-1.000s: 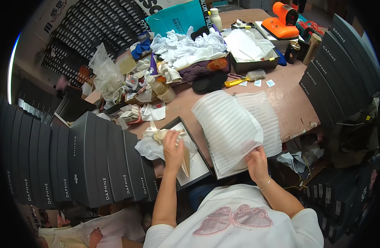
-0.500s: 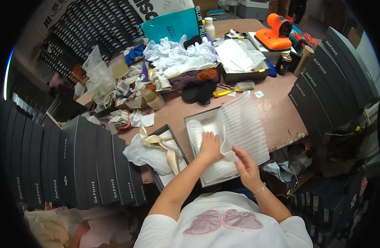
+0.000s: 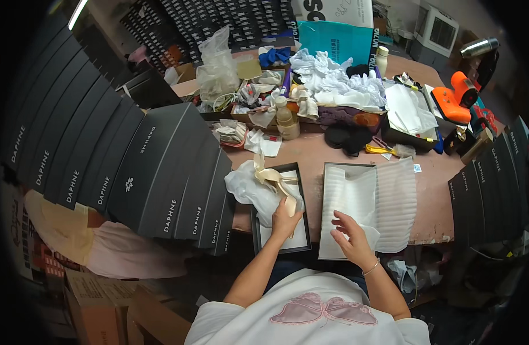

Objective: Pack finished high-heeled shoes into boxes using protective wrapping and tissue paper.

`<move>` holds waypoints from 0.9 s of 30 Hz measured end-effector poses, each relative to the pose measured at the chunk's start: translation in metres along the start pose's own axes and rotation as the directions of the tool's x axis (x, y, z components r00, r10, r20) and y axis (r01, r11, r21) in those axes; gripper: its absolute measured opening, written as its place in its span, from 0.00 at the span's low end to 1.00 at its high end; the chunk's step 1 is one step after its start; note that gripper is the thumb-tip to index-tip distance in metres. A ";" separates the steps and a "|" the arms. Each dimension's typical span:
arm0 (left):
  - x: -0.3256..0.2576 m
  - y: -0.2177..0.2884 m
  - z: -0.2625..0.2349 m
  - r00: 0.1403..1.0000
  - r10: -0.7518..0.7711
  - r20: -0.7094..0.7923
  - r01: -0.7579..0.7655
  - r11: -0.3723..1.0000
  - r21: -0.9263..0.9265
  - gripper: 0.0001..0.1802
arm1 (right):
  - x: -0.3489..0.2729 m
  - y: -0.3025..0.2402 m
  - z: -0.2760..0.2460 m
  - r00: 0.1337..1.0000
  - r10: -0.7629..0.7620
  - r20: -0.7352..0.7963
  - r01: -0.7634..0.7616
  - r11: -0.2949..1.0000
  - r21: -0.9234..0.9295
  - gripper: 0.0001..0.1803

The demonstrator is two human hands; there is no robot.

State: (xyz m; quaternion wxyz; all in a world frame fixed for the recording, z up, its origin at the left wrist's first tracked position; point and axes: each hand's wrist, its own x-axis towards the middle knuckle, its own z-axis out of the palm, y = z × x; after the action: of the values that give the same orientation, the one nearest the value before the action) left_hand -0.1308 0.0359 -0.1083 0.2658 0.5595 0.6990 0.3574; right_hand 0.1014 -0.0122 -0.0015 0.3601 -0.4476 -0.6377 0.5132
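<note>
a: the left hand [image 3: 284, 221] is pinching the end of the cream satin sandal [image 3: 274, 179] that is lying in the open black shoebox [image 3: 279, 244], just by its white tissue paper [image 3: 250, 190]. the right hand [image 3: 352, 237] is pressing flat, fingers spread and holding nothing, on the white ribbed foam sheet [image 3: 373, 201] that is draping out of the second open box [image 3: 348, 168] beside it.

b: so how should this be going?

a: i'd judge the sandal is best lifted by its sole, not the ribbon, so the bow is not getting crushed, while the right palm is keeping the foam from sliding off the edge.

b: and the bench?

a: the brown worktable [image 3: 437, 172] is crowded at the back: crumpled white paper [image 3: 333, 80], a teal bag [image 3: 333, 40], yellow scissors [image 3: 379, 150], an orange tool [image 3: 454, 98]. stacked black shoebox lids [image 3: 132, 155] are fanning along the left and another row [image 3: 494, 184] at the right. it is looking like a packing room, with boxes shelved behind.
</note>
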 end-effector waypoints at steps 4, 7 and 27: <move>-0.018 0.047 -0.042 0.999 0.040 0.035 -0.028 0.953 -0.301 0.25 | 0.021 0.002 -0.001 0.999 -0.033 -0.031 0.040 0.970 0.241 0.34; -0.049 0.073 -0.089 0.878 0.426 0.218 -0.384 0.899 -0.208 0.24 | 0.039 -0.010 -0.031 0.993 0.062 -0.101 0.002 0.843 0.538 0.34; -0.052 0.086 -0.058 0.985 0.123 0.123 0.042 0.517 -0.855 0.49 | -0.035 -0.028 0.009 0.964 -0.247 0.097 0.240 0.968 0.079 0.22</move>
State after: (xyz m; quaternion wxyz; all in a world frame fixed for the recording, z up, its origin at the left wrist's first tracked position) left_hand -0.1125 -0.0165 -0.0060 0.5555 0.4007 0.3952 0.6121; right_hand 0.0997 -0.0503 0.0245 0.4009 -0.3256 -0.6886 0.5090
